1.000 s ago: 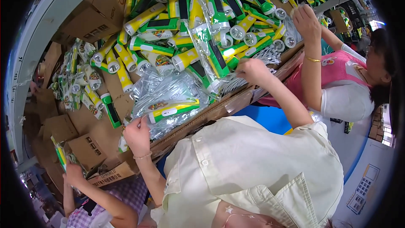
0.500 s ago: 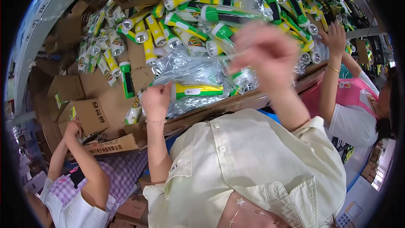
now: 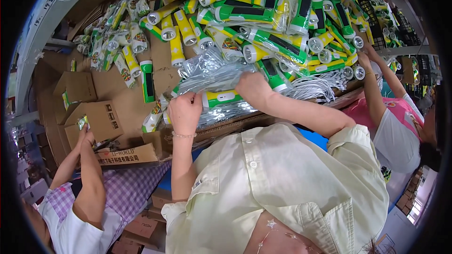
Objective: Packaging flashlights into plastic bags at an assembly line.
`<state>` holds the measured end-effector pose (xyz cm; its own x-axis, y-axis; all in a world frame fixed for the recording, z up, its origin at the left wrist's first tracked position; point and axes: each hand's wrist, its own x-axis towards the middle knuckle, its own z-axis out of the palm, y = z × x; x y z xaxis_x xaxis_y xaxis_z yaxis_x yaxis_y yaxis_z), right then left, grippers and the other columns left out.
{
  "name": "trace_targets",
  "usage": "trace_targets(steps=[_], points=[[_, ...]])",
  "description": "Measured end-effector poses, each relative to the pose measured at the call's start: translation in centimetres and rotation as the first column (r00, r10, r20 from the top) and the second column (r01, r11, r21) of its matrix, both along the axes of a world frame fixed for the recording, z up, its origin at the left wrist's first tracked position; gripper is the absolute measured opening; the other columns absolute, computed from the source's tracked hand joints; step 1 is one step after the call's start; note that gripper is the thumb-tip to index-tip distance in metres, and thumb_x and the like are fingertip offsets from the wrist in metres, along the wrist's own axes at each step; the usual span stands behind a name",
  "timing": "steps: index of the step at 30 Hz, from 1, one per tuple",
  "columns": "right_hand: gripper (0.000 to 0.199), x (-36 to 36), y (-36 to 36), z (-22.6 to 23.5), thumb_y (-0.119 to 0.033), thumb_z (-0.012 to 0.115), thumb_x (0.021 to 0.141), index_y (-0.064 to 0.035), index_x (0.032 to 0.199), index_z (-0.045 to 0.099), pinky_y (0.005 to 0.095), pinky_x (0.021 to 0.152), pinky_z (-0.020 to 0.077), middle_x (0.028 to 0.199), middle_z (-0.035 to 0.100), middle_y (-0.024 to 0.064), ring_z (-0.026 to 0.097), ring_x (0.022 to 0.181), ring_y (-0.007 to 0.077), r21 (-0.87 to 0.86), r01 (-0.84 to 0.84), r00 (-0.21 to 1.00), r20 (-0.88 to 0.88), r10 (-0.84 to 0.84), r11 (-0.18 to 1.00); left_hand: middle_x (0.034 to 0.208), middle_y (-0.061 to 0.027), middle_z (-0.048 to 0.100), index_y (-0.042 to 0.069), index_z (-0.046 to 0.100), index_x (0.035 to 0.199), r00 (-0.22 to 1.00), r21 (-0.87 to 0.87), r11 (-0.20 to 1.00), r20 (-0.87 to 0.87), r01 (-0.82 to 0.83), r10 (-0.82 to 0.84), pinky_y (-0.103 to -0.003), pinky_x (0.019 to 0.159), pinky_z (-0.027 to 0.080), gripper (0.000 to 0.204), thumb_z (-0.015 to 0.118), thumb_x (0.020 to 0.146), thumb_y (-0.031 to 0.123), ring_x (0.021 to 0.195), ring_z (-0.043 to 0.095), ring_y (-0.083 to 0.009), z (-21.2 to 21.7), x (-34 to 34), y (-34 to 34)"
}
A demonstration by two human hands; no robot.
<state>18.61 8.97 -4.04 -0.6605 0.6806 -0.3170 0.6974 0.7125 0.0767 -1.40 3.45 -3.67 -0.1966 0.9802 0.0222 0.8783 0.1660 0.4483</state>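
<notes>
Two of the person's own hands, left hand (image 3: 184, 109) and right hand (image 3: 253, 88), among dozens of torches (image 3: 278, 44) (uncountable).

A packing workshop: heaped torches (image 3: 263, 14), cardboard boxes (image 3: 101, 117), metal racks (image 3: 400, 23).

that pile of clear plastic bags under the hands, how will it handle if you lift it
Probably floppy: the clear plastic bags crumple under the right hand. Likely light, thin film. The glossy stack may slide apart near the left hand.
</notes>
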Motion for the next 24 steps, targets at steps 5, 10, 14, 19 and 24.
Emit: trace_targets(steps=[5, 10, 14, 19, 24], points=[[0.012, 0.0, 0.9, -2.2, -0.010, 0.064, 0.067, -0.0070, 0.078, 0.068, 0.0360, 0.063, 0.0526, 0.093, 0.064, 0.0114, 0.065, 0.081, 0.0252, -0.049, -0.167, 0.939, -0.313, 0.144, 0.985, 0.077, -0.0090, 0.068, -0.004, 0.067, 0.093, 0.453, -0.202, 0.979, 0.875, 0.021, 0.171, -0.024, 0.056, 0.050, 0.016, 0.066, 0.083, 0.008, 0.062, 0.064, -0.0132, -0.6, -1.8, -1.2], [0.028, -1.1, 0.5, -3.0, -0.008, 0.061, 0.068, -0.0100, 0.095, 0.066, 0.0376, 0.068, 0.0527, 0.105, 0.063, 0.0070, 0.063, 0.086, 0.0250, -0.024, -0.302, 0.675, -0.711, 0.196, 0.953, 0.083, -0.0060, 0.066, -0.004, 0.065, 0.096, 0.563, -0.166, 0.986, 0.818, 0.035, 0.117, -0.022, 0.058, 0.052, 0.014, 0.063, 0.083, 0.000, 0.067, 0.063, -0.0111, -1.6, -1.7, -2.1], [0.013, -1.9, 0.6, -3.0, -0.009, 0.063, 0.070, -0.0096, 0.082, 0.067, 0.0356, 0.069, 0.0519, 0.091, 0.066, 0.0028, 0.064, 0.085, 0.0248, -0.235, -0.086, 0.966, -0.256, 0.024, 0.968, 0.078, -0.0054, 0.063, -0.005, 0.065, 0.088, 0.821, 0.037, 0.999, 0.571, 0.002, -0.022, -0.021, 0.055, 0.049, 0.007, 0.064, 0.082, 0.000, 0.066, 0.062, -0.0107, -1.4, -1.2, -1.8], [0.011, -2.6, 2.3, 0.9, -0.015, 0.066, 0.072, -0.0127, 0.083, 0.067, 0.0339, 0.065, 0.0512, 0.084, 0.065, 0.0011, 0.062, 0.081, 0.0221, -0.064, -0.109, 0.827, -0.559, 0.055, 0.992, 0.076, -0.0063, 0.061, -0.006, 0.063, 0.085, 0.852, 0.141, 0.989, 0.523, -0.040, -0.040, -0.021, 0.054, 0.047, 0.007, 0.065, 0.080, -0.001, 0.064, 0.060, -0.0104, -1.5, -1.1, -1.9], [0.013, -5.6, 1.2, 0.0, -0.020, 0.071, 0.069, -0.0133, 0.079, 0.064, 0.0328, 0.062, 0.0504, 0.079, 0.063, 0.0017, 0.062, 0.075, 0.0206, -0.067, -0.120, 0.495, -0.869, 0.001, 0.990, 0.076, -0.0059, 0.061, -0.006, 0.062, 0.085, 0.871, 0.170, 0.985, 0.487, -0.020, -0.066, -0.022, 0.054, 0.046, 0.006, 0.064, 0.080, -0.003, 0.064, 0.058, -0.0094, -1.0, -0.9, -1.7]])
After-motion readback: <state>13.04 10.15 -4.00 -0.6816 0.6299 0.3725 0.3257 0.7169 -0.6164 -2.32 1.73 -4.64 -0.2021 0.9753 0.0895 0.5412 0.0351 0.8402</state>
